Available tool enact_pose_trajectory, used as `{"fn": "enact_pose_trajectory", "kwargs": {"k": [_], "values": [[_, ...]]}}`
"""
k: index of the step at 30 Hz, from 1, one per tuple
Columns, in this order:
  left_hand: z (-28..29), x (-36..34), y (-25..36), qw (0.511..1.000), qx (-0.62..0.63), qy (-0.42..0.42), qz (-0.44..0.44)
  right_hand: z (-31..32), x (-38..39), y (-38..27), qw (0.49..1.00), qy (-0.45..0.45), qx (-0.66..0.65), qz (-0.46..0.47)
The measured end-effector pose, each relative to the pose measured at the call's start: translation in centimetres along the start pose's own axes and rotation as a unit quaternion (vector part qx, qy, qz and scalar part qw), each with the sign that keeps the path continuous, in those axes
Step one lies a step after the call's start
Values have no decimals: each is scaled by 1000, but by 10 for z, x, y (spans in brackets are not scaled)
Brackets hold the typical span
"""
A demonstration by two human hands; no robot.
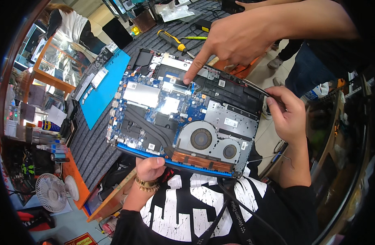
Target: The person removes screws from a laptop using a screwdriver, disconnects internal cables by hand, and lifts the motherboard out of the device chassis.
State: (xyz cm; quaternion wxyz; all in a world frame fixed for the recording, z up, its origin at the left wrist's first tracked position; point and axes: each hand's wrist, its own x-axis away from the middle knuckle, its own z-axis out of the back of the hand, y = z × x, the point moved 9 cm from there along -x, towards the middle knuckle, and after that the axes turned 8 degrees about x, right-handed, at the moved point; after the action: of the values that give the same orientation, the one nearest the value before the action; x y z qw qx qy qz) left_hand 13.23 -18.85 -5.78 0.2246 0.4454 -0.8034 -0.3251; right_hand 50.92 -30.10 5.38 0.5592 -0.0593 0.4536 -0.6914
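An opened laptop base [163, 110] is tilted in front of my chest, its blue circuit board, dark heat pipes and copper fins exposed. Two round cooling fans, a larger one [201, 139] and a smaller one [230, 151], sit at its near right. My left hand [150, 167], with a bracelet at the wrist, grips the near edge, thumb on top and fingers hidden beneath. My right hand [287, 112] is closed around the right edge. Another person's hand [232, 41] reaches in from the upper right, its index fingertip at a small part on the board.
Beyond the laptop, a yellow-black screwdriver [171, 40] lies on the ribbed grey mat [150, 41]. A blue sheet [103, 98] with laptop parts lies to the left. A white desk fan [51, 192] stands at lower left. Another person stands by a glass case [58, 61].
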Motion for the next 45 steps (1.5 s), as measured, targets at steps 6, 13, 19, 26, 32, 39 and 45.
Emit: {"fn": "enact_pose_trajectory", "kwargs": {"k": [6, 13, 19, 26, 32, 39, 45], "values": [[-27, -15, -18, 994, 56, -55, 70, -16, -7, -12, 991, -70, 111, 37], [-50, -18, -41, 986, 72, -80, 126, -23, -8, 2, 993, -40, 107, 14], [-58, -20, -57, 976, 84, -101, 172, -21, 15, 26, 979, -85, 180, -37], [-59, -26, -68, 972, 71, -117, 192, 17, 34, 37, 987, 97, 109, -63], [-69, -26, -76, 968, 102, -94, 207, 24, 35, 41, 988, 92, 114, -52], [-71, -26, -80, 969, 79, -102, 210, 29, 43, 52, 986, 119, 93, -69], [-81, -26, -78, 971, 71, -97, 205, 54, 51, 73, 984, 150, 28, -97]]}}
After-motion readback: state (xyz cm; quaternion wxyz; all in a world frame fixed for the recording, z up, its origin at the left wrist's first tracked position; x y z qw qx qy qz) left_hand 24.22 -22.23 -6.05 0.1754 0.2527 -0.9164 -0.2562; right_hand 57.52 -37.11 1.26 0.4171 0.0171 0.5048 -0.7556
